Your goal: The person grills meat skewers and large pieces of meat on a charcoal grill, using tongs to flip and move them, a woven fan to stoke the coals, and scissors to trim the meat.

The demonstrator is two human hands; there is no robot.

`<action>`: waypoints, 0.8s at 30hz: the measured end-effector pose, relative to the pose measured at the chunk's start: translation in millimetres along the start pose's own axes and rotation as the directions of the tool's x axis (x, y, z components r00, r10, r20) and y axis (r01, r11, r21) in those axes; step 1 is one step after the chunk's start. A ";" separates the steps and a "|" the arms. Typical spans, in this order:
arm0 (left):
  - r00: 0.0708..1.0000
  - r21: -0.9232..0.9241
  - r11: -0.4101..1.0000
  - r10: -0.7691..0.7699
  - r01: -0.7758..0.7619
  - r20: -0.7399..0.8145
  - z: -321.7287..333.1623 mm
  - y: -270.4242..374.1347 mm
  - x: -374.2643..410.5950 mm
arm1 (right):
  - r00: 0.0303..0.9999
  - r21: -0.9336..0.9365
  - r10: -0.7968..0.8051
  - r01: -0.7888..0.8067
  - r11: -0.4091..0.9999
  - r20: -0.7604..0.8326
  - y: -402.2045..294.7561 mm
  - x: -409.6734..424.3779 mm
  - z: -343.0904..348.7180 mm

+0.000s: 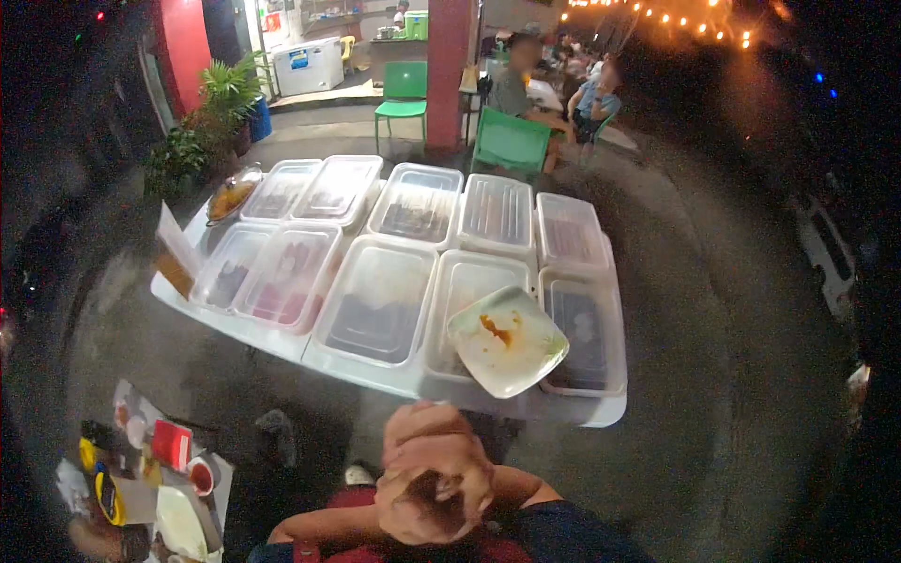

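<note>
My left hand [400,501] and my right hand [473,470] are clasped together in front of my body, just short of the table's near edge. Their fingers are folded against each other; no object shows in them, though the hollow between the palms is dark. Beyond them, a square dish [512,352] with orange-brown sauce smears rests on the lids of a clear plastic food container [450,278] and a container with dark contents [588,331]. A larger lidded container [380,295] stands to their left.
Two rows of lidded containers [498,211] cover the white folding table [352,373]. At its far left are a dish of orange food [232,199] and an upright card [176,243]. A condiment table [222,485] stands lower left. Green chairs [512,141] and seated people are beyond.
</note>
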State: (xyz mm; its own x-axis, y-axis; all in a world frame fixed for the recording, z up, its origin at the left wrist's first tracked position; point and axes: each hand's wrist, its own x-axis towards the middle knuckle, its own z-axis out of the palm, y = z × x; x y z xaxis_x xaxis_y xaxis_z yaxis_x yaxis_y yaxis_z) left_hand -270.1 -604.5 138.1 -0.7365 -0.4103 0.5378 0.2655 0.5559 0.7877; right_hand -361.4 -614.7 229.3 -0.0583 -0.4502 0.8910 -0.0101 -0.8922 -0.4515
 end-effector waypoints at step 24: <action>0.618 0.060 0.632 -0.727 0.773 -0.298 -227.9 -80.8 -278.7 | 0.669 -0.237 -0.193 0.495 0.836 0.717 51.9 172.5 156.7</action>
State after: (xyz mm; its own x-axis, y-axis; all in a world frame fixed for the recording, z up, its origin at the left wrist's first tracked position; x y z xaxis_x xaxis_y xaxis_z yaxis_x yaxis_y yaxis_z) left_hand 55.5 -699.8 -7.0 -0.4633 -0.8732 -0.1510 -0.4384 0.0778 0.8954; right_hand -215.5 -744.2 367.0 0.6792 -0.1549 0.7175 -0.2740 -0.9603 0.0521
